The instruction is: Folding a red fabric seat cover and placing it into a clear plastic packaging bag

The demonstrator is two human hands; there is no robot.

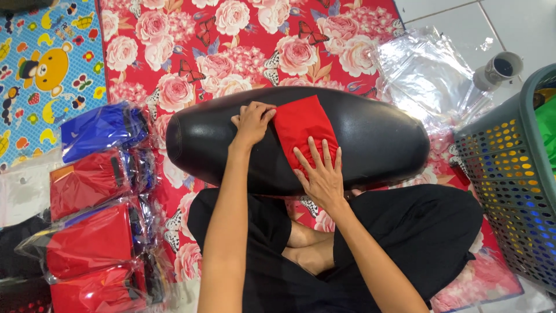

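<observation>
Currently I find the folding step in hand: the red cloth (304, 132) lies on the black cushion (382, 136), my left hand (252, 123) pinching its edge, my right hand (322, 174) pressing flat, fingers spread. Next, I judge, calls for smoothing the fold squarely.

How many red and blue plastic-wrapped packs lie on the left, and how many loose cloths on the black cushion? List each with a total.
Red packs: 3
Blue packs: 1
Loose red cloth: 1
Total: 5
</observation>
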